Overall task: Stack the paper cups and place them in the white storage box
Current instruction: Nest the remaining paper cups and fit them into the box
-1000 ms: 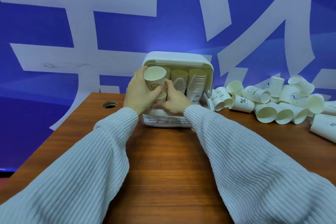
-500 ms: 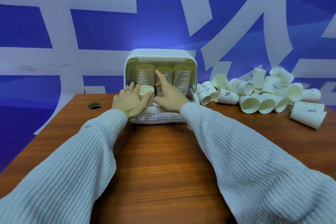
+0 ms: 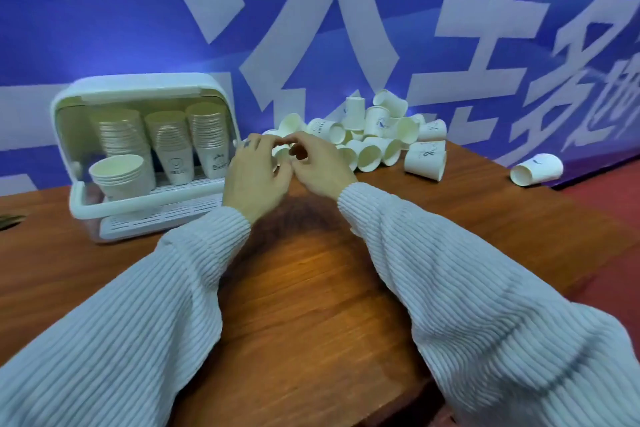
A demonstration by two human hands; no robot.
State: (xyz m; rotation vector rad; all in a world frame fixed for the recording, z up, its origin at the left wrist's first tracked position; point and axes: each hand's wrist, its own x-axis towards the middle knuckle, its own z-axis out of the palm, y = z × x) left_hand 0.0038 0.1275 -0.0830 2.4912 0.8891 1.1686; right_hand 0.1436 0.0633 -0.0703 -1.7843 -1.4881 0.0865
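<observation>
Your left hand point(image 3: 254, 173) and right hand point(image 3: 320, 168) meet at near edge of loose paper cups point(image 3: 377, 135) on worktop point(image 3: 311, 288). Fingers of both curled; blur prevents telling whether either grips cup. White storage box point(image 3: 145, 156) stands left, well apart from heap, holding three tall stacks plus short stack point(image 3: 119, 175) at front left. One stray cup point(image 3: 535, 170) lies far right.
</observation>
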